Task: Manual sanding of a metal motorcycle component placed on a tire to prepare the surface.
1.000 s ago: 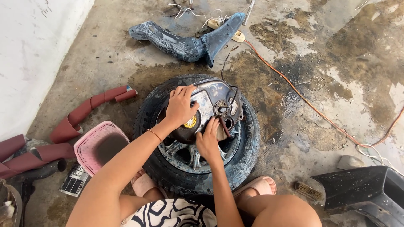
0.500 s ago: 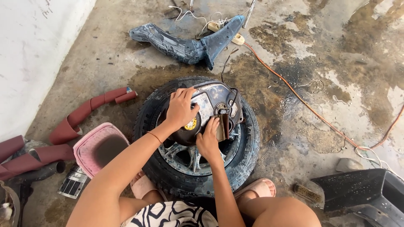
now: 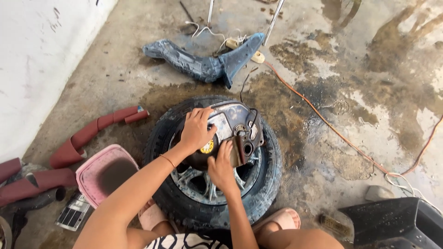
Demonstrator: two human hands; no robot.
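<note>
Resting flat on tyre, grey panel w/ left hand atop.

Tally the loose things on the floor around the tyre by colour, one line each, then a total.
Dark red curved panels: 2, one by the tyre and one at the left edge
Blue-grey panel: 1
Pink tub: 1
Orange cable: 1
Black bin: 1
Total: 6
</note>
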